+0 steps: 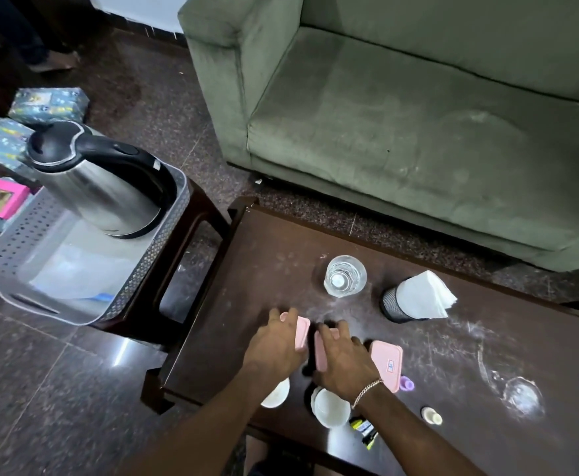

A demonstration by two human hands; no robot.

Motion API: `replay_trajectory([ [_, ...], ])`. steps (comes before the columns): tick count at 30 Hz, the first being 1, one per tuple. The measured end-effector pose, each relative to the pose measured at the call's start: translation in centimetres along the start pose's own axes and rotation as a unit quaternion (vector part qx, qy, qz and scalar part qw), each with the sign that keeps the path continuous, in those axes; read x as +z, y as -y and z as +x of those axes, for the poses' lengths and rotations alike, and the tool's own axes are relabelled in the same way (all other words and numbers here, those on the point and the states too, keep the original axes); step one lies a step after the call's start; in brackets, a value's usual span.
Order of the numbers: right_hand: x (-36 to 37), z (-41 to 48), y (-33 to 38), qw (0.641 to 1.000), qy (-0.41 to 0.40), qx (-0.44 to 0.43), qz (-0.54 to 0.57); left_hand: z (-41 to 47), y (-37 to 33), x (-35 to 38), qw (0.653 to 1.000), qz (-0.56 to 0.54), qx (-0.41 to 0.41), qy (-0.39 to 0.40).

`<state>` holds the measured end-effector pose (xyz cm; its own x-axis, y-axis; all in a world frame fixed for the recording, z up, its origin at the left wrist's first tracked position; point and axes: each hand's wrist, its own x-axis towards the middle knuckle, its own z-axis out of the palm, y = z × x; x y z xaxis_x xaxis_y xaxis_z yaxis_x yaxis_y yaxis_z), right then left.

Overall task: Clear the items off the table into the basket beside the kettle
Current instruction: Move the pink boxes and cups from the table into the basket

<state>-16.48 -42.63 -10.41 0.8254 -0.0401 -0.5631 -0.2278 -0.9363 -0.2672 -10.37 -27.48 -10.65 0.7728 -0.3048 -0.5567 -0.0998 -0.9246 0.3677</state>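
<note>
On the dark wooden table (281, 242) lie three pink lidded boxes. My left hand (276, 345) rests on the leftmost pink box (302, 333), fingers curled over it. My right hand (344, 359) covers the middle pink box (320, 352). The third pink box (387, 364) lies free just to the right. A grey perforated basket (13, 259) stands on a stool to the left, with the steel kettle (99, 180) inside its far end. Two white bowls (331, 408) sit under my forearms near the table's front edge.
A glass of water (345, 275) and a mesh holder with white napkins (415, 298) stand further back on the table. A small purple item (407, 383), a small bottle (431, 415) and yellow-black tubes (363, 427) lie near the front. A green sofa (401, 132) is behind.
</note>
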Motion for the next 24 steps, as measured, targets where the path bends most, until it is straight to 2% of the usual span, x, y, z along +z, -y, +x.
replay_trajectory([
  [7, -3.1, -0.1, 4.6, 0.988, -0.084, 0.000, 0.132, -1.5, 4.4, -5.7, 0.999, -0.015, 0.027, -0.034],
  [12, -7.1, 1.1, 11.4, 0.975, -0.115, -0.048, 0.181, -3.3, 9.6, -13.8, 0.993, -0.017, 0.041, -0.108],
  [18, -11.2, 4.1, 22.6, 0.963, -0.100, -0.115, 0.223, -5.4, 17.2, -24.5, 0.983, 0.005, 0.011, -0.185],
  [21, -12.1, 5.2, 27.9, 0.953, -0.089, -0.137, 0.254, -5.5, 21.3, -27.9, 0.982, 0.025, -0.021, -0.185],
  [24, -11.6, 6.1, 32.8, 0.952, -0.076, -0.153, 0.255, -5.3, 25.2, -29.7, 0.986, 0.037, -0.059, -0.151],
])
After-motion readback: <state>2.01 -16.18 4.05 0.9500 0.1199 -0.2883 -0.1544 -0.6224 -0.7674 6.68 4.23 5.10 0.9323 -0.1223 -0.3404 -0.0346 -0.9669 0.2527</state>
